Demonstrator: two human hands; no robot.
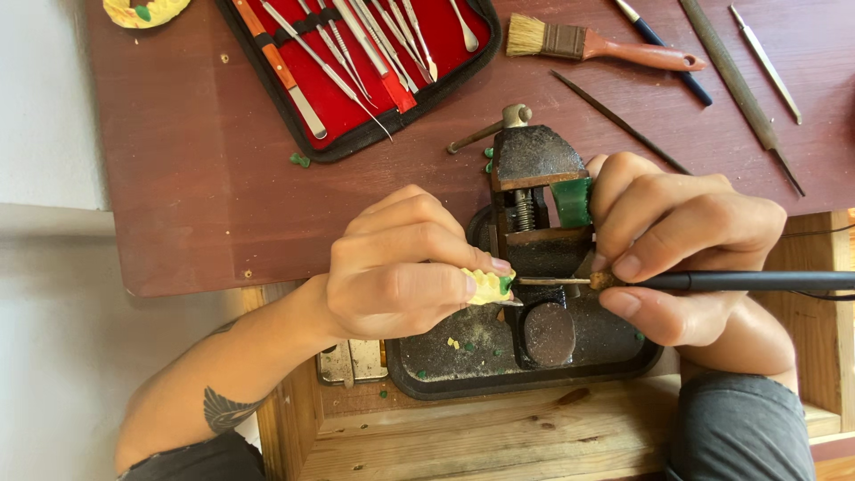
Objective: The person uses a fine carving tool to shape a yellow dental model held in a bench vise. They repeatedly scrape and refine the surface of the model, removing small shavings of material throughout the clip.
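My left hand pinches a small yellow wax piece with a green spot between thumb and fingers. My right hand grips a thin black-handled tool like a pen; its fine metal tip touches the wax piece's green end. Both hands hover over a small dark bench vise whose jaws clamp a green wax block. Yellow and green wax crumbs lie on the vise's dark base.
A red-lined case of metal carving tools lies open at the back of the brown table. A brush, files and thin picks lie at back right. Another yellow wax piece sits top left. Wooden bench below.
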